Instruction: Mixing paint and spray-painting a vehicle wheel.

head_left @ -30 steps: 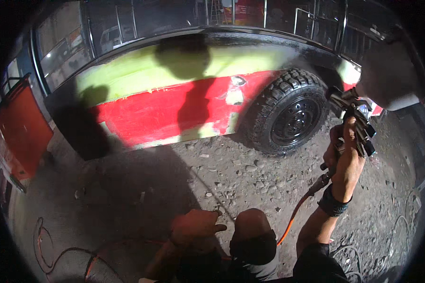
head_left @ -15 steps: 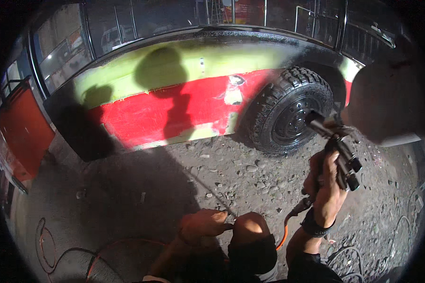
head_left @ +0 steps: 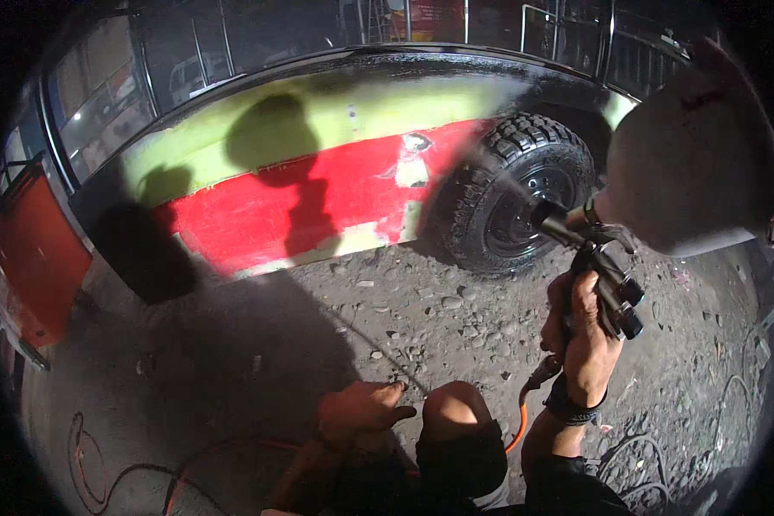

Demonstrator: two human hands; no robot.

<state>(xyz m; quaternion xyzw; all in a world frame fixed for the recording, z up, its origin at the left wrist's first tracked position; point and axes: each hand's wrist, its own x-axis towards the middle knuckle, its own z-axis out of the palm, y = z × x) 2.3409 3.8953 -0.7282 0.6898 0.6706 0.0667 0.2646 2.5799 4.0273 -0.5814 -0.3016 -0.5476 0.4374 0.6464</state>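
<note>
My right hand [head_left: 586,340] is wrapped round the handle of a spray gun [head_left: 589,254] with a large pale grey cup [head_left: 692,163] on it. The gun's dark nozzle is directed at the wheel, and a faint mist fans from it toward the tyre [head_left: 477,202]. An orange air hose [head_left: 523,421] runs down from the handle. Low in the middle, my left hand [head_left: 361,413] is beside my knee [head_left: 457,421], its fingers curled and its thumb a little apart. What those fingers hold, if anything, is hidden. Ahead stands a vehicle's side panel [head_left: 258,211], yellow-green above, red below.
Stony ground [head_left: 455,327] lies below the vehicle. A red-orange panel [head_left: 39,258] stands at the far left. Coiled hoses [head_left: 94,482] lie at lower left, with another hose [head_left: 657,447] at lower right. Dark shadows fall across the panel and the ground.
The spray gun and my right hand have moved slightly left, and mist now shows at the nozzle. The view has shifted a little. My left hand stays beside the knee.
</note>
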